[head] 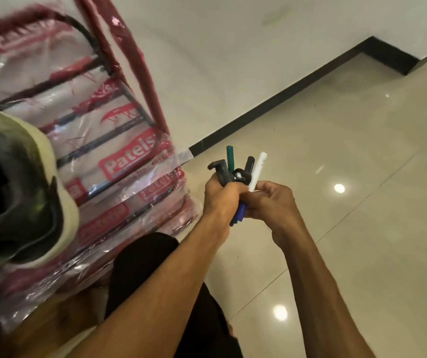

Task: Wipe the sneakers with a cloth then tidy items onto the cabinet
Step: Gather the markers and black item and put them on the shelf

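Cream floor tiles (336, 254), glossy and dotted with lamp reflections, fill the right side of the view and meet a black skirting (271, 99) under a white wall (233, 34); over this floor both hands hold a bunch of markers (241, 177), well apart from the shoe; the left hand (221, 200) is wrapped round the bunch with its fingers curled tight, and the right hand (274, 205) closes its thumb and fingertips on the same bunch from the other side, so that the two hands touch; above the left fist stand a green marker (231, 158), a black marker (249, 164) and a white marker (258, 169), fanned slightly apart, with a dark clip-shaped piece (220, 170) beside them that I cannot identify; a blue marker (239, 213) pokes out below, between the hands; at the left edge, close to the camera and blurred, sits a cream and black sneaker (26, 192), its opening facing the lens; behind it leans a dark metal rack (119, 161) wrapped in clear plastic with red print; a dark trouser leg (142, 259) shows under the left forearm; a brown wooden surface (52, 324) lies at the lower left.
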`<action>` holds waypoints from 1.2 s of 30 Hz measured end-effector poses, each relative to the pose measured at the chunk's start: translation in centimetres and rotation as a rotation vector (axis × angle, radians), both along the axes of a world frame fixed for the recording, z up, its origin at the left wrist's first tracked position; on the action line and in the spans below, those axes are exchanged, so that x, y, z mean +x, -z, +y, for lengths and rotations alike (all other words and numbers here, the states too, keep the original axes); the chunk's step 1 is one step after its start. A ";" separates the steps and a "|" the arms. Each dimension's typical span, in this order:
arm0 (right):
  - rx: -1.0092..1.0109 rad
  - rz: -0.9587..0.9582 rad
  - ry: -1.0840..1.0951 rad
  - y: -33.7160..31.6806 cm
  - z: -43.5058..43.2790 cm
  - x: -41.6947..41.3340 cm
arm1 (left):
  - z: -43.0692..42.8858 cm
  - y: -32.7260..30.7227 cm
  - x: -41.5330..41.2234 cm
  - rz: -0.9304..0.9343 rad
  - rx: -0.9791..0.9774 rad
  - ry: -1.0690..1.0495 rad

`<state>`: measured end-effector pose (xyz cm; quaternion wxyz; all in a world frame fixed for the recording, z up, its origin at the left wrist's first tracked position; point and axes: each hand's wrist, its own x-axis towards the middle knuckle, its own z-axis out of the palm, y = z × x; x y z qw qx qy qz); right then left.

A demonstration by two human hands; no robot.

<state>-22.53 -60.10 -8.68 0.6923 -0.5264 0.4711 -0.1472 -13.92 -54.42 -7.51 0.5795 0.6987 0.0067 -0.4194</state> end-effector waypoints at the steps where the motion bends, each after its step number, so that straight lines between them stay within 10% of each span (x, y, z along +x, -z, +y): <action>1: -0.017 -0.010 0.002 -0.7 0.1 -0.3 | 0.2 -0.5 -0.3 0.004 -0.015 0.004; 21: -0.049 -0.287 -0.589 -19.0 28.0 7.9 | 33.1 -19.4 4.0 -0.267 -0.090 -0.469; 36: 0.159 -0.154 -1.135 -18.2 54.3 12.5 | 60.8 -17.4 2.5 -0.200 0.014 -1.123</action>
